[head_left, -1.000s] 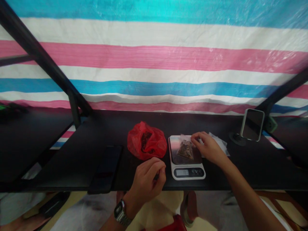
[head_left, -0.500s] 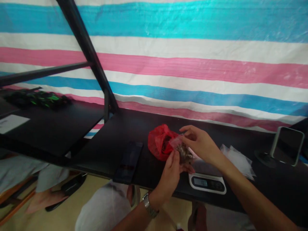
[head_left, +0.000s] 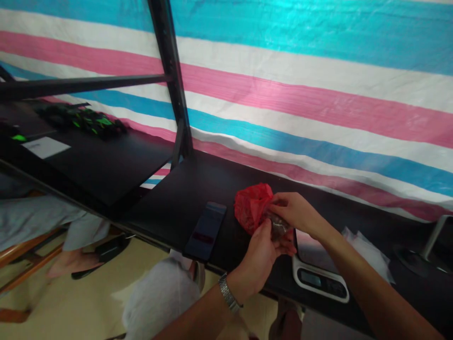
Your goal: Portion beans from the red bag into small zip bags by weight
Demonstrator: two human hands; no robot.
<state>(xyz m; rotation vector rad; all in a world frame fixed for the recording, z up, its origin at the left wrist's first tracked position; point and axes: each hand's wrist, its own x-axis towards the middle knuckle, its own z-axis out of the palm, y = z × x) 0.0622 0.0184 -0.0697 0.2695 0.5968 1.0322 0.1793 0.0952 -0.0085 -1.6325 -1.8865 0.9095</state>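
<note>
Two-handed hold on a small clear pouch (head_left: 279, 228) of dark bits, just right of centre in the lower half of the frame, lifted off the black table (head_left: 198, 189). From below, the left hand (head_left: 261, 255), wristwatch (head_left: 228, 295) on the wrist, fingers curled shut around the pouch's lower end. From above and the right, the right hand (head_left: 297, 216), fingertips pinched narrow on the upper edge. Just left of the pouch, perhaps touching it, a crumpled red plastic bag (head_left: 252, 208) on the table. Lower right of the hands, a white kitchen scale (head_left: 320, 278) with a dark platform, display too blurred to read. Further right, a heap of clear empty pouches (head_left: 368, 248), then the round foot of a stand (head_left: 412, 257) at the right edge. Left of the red bag, a dark phone (head_left: 206, 230) flat on the table, screen up. Behind everything, a tarp (head_left: 300, 94) striped pink, white and blue, with a black metal post (head_left: 173, 80) in front of it at upper centre-left. In the upper left, a second black table (head_left: 106, 165) with a white sheet (head_left: 46, 147) and black-and-green objects (head_left: 85, 122). At the lower left edge, another person's legs (head_left: 42, 222), blurred.
</note>
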